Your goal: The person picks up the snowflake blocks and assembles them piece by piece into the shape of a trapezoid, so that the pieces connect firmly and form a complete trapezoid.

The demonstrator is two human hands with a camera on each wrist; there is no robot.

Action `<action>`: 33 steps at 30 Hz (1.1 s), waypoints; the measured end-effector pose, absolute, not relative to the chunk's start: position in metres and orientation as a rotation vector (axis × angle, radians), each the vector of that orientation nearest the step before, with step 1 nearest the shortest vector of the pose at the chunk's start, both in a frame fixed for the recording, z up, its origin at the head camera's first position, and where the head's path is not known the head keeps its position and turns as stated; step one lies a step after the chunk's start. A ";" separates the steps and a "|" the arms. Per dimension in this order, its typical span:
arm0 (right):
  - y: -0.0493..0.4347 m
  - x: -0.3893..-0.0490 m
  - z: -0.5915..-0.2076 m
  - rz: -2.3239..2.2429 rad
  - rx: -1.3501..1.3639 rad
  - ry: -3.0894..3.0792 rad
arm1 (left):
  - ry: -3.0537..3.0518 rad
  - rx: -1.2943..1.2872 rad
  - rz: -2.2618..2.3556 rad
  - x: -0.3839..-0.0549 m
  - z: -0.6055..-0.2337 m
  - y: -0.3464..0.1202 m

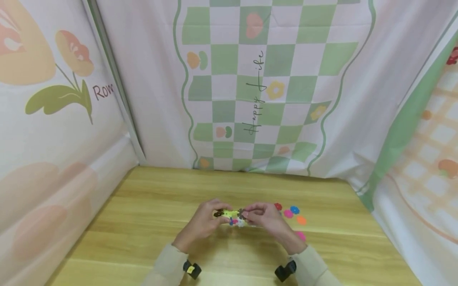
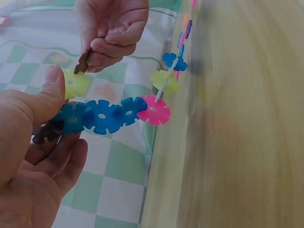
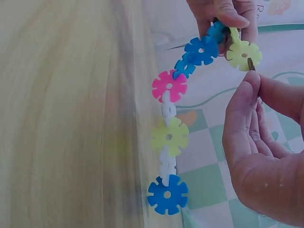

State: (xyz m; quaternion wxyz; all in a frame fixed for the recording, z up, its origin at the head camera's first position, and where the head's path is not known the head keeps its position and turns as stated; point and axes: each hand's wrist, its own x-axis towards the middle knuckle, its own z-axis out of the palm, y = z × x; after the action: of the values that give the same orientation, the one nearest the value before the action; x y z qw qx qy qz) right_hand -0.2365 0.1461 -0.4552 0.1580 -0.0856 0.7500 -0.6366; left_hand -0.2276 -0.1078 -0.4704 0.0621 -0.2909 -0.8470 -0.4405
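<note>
Left hand (image 2: 21, 156), nearest its wrist camera, pinches a linked-disc chain (image 2: 110, 119) whose long axis runs rightward; between both hands, its yellow end disc (image 3: 236, 53) meets, crosswise, a brown disc (image 3: 251, 64) pinched by the right hand (image 3: 261, 161); slot seating unclear.

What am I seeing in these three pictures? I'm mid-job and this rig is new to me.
No machine here, just a person's two bare hands. The widest picture comes from a head camera looking forward and down; the other two come from the left and right wrist cameras. On the wood-grain table, several flower-shaped discs lie near the right hand. That hand pinches a brown disc at a yellow disc's edge, while the left hand holds a chain of interlocked discs.
</note>
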 end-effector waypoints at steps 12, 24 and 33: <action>0.147 -0.235 -0.452 -1.809 -0.277 2.120 | -2.586 -0.919 -1.318 -0.228 -0.470 -0.109; 0.136 -0.230 -0.442 -1.879 -0.173 2.056 | -2.495 -0.939 -1.261 -0.227 -0.471 -0.101; 0.135 -0.227 -0.444 -1.866 -0.257 2.009 | -2.459 -0.961 -1.061 -0.220 -0.462 -0.096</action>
State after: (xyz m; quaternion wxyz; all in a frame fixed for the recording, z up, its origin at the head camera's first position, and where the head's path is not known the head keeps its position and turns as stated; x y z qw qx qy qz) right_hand -0.2271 0.1354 -0.4441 0.1927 -0.0915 0.7158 -0.6649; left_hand -0.2198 -0.0965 -0.4620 0.1475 -0.3342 -0.8548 -0.3687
